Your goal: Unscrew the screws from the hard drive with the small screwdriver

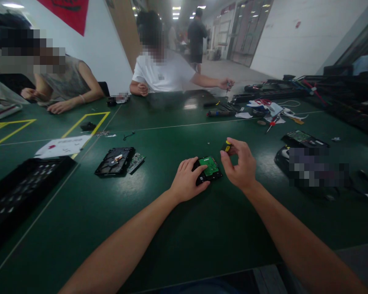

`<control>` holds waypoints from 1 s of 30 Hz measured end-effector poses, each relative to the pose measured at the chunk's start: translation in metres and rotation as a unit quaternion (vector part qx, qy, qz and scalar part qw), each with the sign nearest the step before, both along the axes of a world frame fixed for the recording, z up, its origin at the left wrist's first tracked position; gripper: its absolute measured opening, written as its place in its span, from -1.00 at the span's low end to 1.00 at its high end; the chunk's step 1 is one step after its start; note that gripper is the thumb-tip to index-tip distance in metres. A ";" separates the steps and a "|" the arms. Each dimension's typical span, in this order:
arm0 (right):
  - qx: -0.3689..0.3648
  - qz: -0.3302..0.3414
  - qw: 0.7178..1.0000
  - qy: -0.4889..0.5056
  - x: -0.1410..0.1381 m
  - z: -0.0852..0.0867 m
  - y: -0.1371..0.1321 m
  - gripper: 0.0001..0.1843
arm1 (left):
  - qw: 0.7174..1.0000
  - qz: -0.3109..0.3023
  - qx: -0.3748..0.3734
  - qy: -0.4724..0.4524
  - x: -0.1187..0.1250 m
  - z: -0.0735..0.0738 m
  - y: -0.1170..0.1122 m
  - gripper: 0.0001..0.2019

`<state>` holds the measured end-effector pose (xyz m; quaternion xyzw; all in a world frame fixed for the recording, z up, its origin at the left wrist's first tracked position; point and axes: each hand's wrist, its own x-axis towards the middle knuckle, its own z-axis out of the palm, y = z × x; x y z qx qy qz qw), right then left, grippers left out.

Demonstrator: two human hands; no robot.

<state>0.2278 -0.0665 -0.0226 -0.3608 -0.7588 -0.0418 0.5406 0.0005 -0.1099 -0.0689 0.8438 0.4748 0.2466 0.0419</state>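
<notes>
A hard drive lies on the green tabletop with its green circuit board facing up. My left hand spans its left part, fingers over the far side and thumb by the near edge, gripping it against the table. Just right of the drive, my right hand is raised. Between its thumb and fingertips it pinches a short yellow-and-black screwdriver handle; I cannot make out the shaft or tip.
Left of the drive lie another black drive body and a loose circuit board. A long black tray sits farther left. At right are a drive and a red-tipped screwdriver. Two people sit across the table.
</notes>
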 end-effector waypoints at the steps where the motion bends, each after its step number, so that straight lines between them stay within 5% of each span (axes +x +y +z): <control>1: -0.004 0.004 1.000 -0.004 -0.001 0.000 -0.001 -0.45 | 1.000 -0.001 -0.001 0.001 0.000 0.000 0.000 -0.41; 14: 0.030 -0.034 0.999 0.027 0.000 0.002 0.001 -0.50 | 1.000 -0.004 0.005 -0.001 0.000 -0.001 0.000 -0.40; 30: -0.028 0.050 0.998 -0.005 -0.003 0.008 -0.005 -0.53 | 1.000 -0.005 0.011 -0.003 0.001 -0.002 0.001 -0.41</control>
